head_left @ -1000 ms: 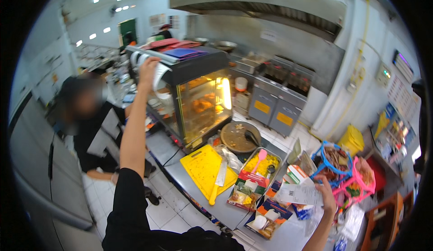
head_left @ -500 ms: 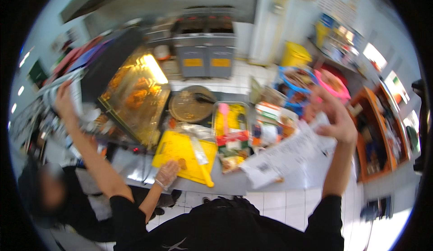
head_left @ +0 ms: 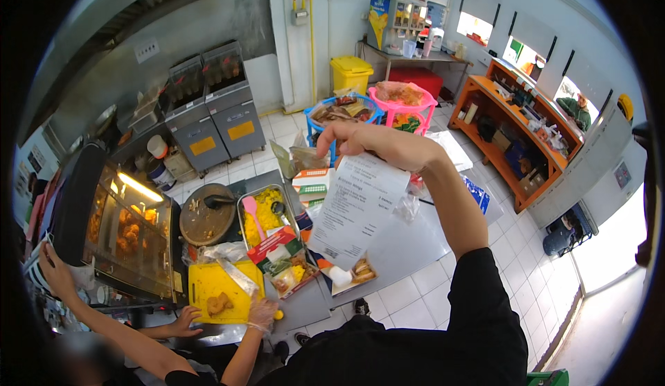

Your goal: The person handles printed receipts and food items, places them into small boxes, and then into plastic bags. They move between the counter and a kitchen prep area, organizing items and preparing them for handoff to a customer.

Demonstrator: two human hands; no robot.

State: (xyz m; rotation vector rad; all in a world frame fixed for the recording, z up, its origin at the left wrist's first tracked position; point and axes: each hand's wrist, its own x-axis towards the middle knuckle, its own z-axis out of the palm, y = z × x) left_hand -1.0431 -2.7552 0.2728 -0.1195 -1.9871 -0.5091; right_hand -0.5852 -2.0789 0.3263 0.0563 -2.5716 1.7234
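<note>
My right hand (head_left: pixel 381 143) is closed on the upper end of a white printed receipt (head_left: pixel 359 209), its index finger bent out to the left. The receipt hangs over two open meal boxes: one with rice (head_left: pixel 292 274), one with browned food (head_left: pixel 361 269). Far left, my left hand (head_left: pixel 55 268) has its fingers over the edge of a white and dark striped thing (head_left: pixel 34 269), beside the glass food warmer (head_left: pixel 128 240). Its kind is unclear. Between my arms, a co-worker's gloved hand (head_left: pixel 262 313) and bare hand (head_left: pixel 184 323) are at a yellow cutting board (head_left: pixel 202 276) with fried chicken (head_left: pixel 219 304).
A knife (head_left: pixel 237 278) lies across the board. Behind it are a round chopping block (head_left: pixel 206 214) and a metal tray (head_left: pixel 241 213) of yellow rice with a pink spatula (head_left: pixel 253 217). Blue and pink baskets (head_left: pixel 405 109) stand beyond the counter; an orange shelf (head_left: pixel 509 119) is at right.
The view has swung to the right. My right hand has brought the receipt leftward and more upright. The co-worker's gloved hand has shifted from the chicken to near the knife handle.
</note>
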